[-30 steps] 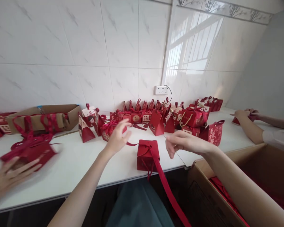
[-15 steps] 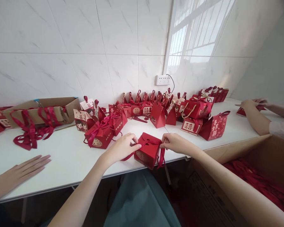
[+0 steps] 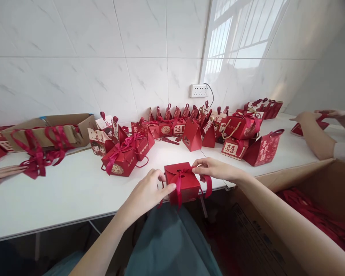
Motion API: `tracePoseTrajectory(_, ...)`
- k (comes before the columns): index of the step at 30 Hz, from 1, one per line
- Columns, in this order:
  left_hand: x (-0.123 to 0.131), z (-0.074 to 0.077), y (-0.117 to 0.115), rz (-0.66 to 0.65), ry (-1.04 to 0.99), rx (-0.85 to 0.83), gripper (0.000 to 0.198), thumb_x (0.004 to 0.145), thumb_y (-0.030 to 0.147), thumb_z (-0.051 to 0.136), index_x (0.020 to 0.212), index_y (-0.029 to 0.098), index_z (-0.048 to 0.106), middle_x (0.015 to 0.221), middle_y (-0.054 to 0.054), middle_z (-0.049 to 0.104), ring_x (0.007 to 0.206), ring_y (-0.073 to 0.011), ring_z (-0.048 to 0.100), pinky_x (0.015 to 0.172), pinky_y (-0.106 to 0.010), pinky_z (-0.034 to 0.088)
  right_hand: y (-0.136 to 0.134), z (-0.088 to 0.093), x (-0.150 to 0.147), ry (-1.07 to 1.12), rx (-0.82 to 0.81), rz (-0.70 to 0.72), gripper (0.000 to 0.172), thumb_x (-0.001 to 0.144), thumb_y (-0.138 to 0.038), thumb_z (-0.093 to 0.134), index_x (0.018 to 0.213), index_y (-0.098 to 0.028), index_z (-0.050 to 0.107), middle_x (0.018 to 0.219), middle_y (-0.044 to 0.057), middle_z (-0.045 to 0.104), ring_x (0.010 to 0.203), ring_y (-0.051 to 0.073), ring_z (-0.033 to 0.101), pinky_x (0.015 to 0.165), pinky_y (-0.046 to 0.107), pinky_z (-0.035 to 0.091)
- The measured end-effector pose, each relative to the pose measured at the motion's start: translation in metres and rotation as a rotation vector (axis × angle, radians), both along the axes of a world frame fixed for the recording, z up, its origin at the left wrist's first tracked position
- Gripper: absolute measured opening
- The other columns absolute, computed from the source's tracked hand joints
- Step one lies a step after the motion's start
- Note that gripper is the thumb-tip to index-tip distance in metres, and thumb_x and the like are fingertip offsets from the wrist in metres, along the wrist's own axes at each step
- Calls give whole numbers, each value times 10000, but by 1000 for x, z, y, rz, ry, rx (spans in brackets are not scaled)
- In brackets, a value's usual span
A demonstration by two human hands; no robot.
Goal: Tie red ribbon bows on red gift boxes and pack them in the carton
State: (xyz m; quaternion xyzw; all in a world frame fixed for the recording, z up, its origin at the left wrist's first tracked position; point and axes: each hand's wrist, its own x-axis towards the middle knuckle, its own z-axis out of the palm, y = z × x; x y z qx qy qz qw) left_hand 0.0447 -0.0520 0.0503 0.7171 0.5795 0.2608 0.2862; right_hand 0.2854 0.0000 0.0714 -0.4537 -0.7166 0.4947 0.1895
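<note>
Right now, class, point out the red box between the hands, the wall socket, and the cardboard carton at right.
red box [image 3: 189,188], head view, right half of its front face.
wall socket [image 3: 199,91], head view, middle of its plate.
cardboard carton [image 3: 247,237], head view, outer side wall.

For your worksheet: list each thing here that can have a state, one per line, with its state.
gift box, closed, upright.
ribbon, wrapped over the gift box, ends loose.
left hand, against the gift box's left side, grip unclear.
right hand, pinching the ribbon on top.
carton, open, red ribbon inside.
wall socket, cable plugged in.
</note>
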Motion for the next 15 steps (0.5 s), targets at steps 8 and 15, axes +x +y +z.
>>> tracePoseTrajectory(8, 35, -15, -6, 114, 76, 366, 290, 742, 474, 605, 763, 214, 479, 851, -45, 492, 804, -232, 523, 662, -346, 444, 3, -15, -13, 162, 2, -46, 450, 747, -591, 581, 614, -168, 503, 602, -41, 483, 578, 98, 412, 604, 257, 316)
tracePoseTrajectory(15, 31, 0, 4, 17, 73, 236, 233, 859, 347, 460, 673, 206, 460, 812, -41, 550, 794, -215, 549, 690, -331, 417, 6, -19, -10, 214, -6, -50, 405, 737, -540, 610, 628, -156, 538, 620, -16, 546, 605, 107, 477, 623, 258, 356)
